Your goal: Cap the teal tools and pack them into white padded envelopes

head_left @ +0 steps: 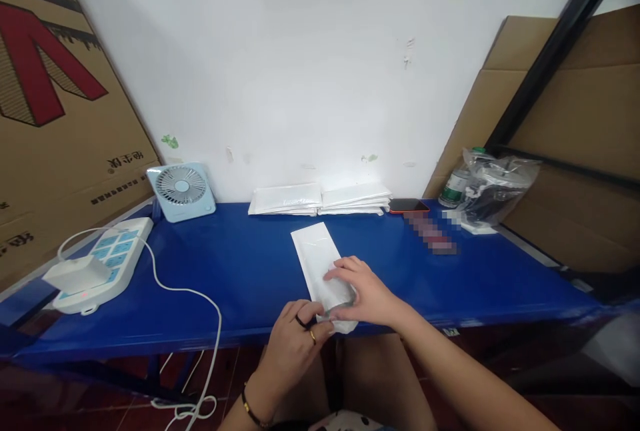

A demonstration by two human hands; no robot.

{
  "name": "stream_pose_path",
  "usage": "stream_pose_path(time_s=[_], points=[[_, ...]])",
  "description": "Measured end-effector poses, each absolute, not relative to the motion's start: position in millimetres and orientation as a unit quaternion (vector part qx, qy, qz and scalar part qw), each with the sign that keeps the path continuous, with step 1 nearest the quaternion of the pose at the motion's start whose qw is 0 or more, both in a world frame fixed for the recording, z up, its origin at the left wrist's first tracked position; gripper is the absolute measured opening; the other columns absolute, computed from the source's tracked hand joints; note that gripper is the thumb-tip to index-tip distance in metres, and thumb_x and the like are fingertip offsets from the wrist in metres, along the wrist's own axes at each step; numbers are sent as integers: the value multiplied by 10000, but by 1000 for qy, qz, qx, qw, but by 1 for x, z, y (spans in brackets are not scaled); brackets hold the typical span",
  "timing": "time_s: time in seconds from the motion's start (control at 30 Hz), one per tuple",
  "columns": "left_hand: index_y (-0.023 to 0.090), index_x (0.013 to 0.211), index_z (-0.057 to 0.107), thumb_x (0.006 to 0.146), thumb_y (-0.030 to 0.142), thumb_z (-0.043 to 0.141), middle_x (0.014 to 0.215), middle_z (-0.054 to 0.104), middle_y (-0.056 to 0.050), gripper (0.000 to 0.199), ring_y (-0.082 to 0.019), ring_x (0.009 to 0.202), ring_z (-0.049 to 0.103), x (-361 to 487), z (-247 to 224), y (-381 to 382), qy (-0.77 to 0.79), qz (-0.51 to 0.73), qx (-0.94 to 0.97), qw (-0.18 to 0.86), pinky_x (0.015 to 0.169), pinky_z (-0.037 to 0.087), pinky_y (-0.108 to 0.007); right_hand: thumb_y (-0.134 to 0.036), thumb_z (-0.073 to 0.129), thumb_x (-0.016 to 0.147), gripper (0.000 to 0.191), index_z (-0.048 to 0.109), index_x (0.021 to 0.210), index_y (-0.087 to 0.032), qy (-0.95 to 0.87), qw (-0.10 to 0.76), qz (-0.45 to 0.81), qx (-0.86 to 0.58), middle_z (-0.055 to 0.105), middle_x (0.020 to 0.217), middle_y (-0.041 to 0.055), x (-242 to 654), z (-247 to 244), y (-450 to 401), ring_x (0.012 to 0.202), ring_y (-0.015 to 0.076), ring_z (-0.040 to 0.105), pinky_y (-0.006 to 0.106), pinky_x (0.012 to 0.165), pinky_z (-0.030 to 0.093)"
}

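Note:
A long white padded envelope lies on the blue table, its near end by the front edge between my hands. My left hand is closed at that near end, thumb and fingers pinching its left corner. Over the lower half of the envelope curves my right hand, its fingers lying across the top and its thumb at the near edge. A small greenish patch shows between the thumbs; I cannot make out what it is. Behind, against the wall, lie two stacks of similar envelopes, a left stack and a right stack.
On the blue table, a light blue fan and a white power strip with a trailing cable stand left. A phone, a bottle and a clear plastic bag are right. Cardboard flanks the table.

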State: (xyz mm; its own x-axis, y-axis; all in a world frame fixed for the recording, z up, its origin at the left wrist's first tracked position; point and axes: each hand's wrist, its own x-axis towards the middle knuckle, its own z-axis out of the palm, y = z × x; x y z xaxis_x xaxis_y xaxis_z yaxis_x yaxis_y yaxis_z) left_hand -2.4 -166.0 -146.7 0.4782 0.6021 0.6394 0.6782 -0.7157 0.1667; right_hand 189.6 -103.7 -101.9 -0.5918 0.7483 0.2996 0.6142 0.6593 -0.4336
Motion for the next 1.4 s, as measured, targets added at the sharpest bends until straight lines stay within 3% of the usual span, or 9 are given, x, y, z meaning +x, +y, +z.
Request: stream_pose_path(time_s=[0.2,0.4,0.57,0.67,0.8,0.9,1.13,1.3,1.4], points=[[245,910,637,858,174,513,961,587,-36,152,-161,919,526,-12,-149,-168,-387,-349,-852,40,799,442,-327,-189,727,621,361,601,956,-227,-859,231,73,-450,596,969,37,171,-108,-105,892,211,488,329,763,360],[244,935,630,869,191,488,1130,566,-57,165,-174,1003,532,-19,-151,-170,-406,-348,-845,-4,834,450,-348,-252,767,599,506,601,1077,-240,-883,243,202,-348,592,1099,48,198,-101,-101,1012,220,518,329,845,415],[237,923,632,869,185,477,1111,588,-55,173,-169,970,559,-19,-150,-169,-404,-341,-849,-8,818,455,-344,-56,618,695,389,638,1044,-225,-871,276,175,-368,639,1052,49,201,-113,-99,989,203,551,336,858,435],[228,916,626,874,188,470,1101,599,-55,166,-172,991,554,-18,-148,-170,-411,-346,-843,-17,830,448,-342,-162,668,709,370,628,1071,-227,-857,305,204,-361,629,1080,65,205,-114,-103,1013,213,553,351,871,441],[211,905,604,890,208,442,976,644,-47,163,-167,945,560,-13,-141,-170,-435,-359,-823,-72,837,436,-330,-401,810,539,537,640,1014,-216,-864,287,279,-306,558,1183,85,218,-109,-114,1084,253,528,363,918,419],[202,882,595,907,277,403,833,649,-44,208,-173,807,575,-8,-132,-165,-517,-337,-777,-122,718,431,-300,-365,672,742,187,639,788,-187,-853,291,284,-328,578,1093,70,220,-111,-116,992,203,564,313,849,439],[194,793,579,829,315,493,620,584,11,153,-132,558,515,-4,-111,-141,-624,-269,-710,-186,541,290,-240,-303,559,827,233,517,633,-181,-809,310,174,-469,534,791,26,194,-128,-103,780,167,540,288,692,430],[197,791,541,753,245,544,544,534,48,61,-116,520,487,-9,-113,-130,-641,-286,-680,-210,522,267,-222,-309,590,806,120,553,815,-195,-806,328,99,-483,555,891,55,187,-124,-106,872,207,527,327,736,432],[201,804,514,719,192,531,512,507,67,88,-106,480,474,-14,-118,-123,-635,-307,-664,-248,494,272,-210,-357,620,785,270,569,1005,-208,-855,328,15,-401,564,1079,99,184,-116,-116,1049,267,472,401,859,386]])
